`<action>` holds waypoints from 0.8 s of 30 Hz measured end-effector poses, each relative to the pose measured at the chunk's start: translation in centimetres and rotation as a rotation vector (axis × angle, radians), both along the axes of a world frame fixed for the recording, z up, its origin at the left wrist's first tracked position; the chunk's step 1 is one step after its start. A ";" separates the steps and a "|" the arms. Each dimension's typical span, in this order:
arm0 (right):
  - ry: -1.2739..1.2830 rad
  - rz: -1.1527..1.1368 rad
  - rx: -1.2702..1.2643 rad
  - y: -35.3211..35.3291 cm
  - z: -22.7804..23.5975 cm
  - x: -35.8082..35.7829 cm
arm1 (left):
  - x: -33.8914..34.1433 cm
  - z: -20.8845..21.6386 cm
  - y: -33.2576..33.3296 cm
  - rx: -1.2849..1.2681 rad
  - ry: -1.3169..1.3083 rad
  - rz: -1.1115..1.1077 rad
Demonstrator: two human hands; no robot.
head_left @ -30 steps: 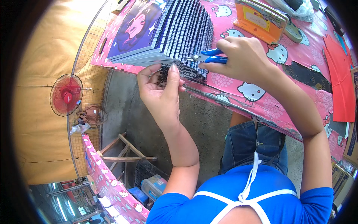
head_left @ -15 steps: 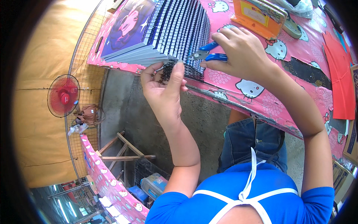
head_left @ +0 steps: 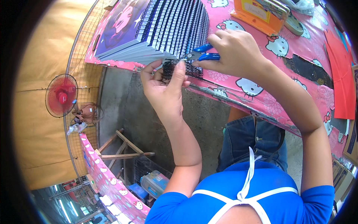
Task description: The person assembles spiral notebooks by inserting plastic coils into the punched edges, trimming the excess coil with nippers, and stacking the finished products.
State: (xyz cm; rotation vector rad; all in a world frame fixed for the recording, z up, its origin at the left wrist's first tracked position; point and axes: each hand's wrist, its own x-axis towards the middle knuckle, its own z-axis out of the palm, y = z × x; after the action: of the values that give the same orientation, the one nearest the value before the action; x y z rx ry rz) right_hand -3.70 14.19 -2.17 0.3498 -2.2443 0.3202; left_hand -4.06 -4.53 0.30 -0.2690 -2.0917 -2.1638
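A stack of spiral-bound notebooks (head_left: 149, 41) lies on the table's near edge, the top one with a purple illustrated cover. Loose ends of black binding coils (head_left: 170, 71) stick out from the spines toward me. My left hand (head_left: 166, 91) is closed on these coil ends, thumb up, fingers partly behind them. In my right hand (head_left: 236, 50) is a pair of blue-handled cutting pliers (head_left: 209, 56). Their jaws point left and meet the coil beside my left thumb tip. Whether the jaws are fully closed on the wire is too small to tell.
The table (head_left: 257, 106) wears a torn pink patterned cover. An orange holder (head_left: 257, 16) stands behind my right hand, and red sheets (head_left: 339, 78) lie at the right. Left of the table are a wire mesh, a red fan (head_left: 62, 96) and a wooden frame (head_left: 126, 145).
The pliers and my right hand have shifted slightly left and nearer, along the coil ends. My left hand keeps its hold, almost in place. The view has shifted a little.
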 end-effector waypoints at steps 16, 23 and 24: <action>-0.474 -0.078 -0.078 -0.2 -0.2 2.3 | -0.5 -1.2 -1.0 0.072 -0.076 -0.018; -0.542 -0.079 -0.021 -0.4 0.0 1.4 | -0.2 -1.6 -0.1 -0.029 -0.036 -0.008; -0.592 -0.079 -0.027 -0.5 0.4 1.8 | -0.3 -1.7 -0.3 0.001 -0.047 -0.014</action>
State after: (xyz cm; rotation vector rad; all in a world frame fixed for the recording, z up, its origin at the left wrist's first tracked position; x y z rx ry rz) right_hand -1.92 13.69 -1.75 0.1603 -2.8203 0.4562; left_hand -4.35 -4.84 -1.45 -0.2349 -2.1201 -2.1996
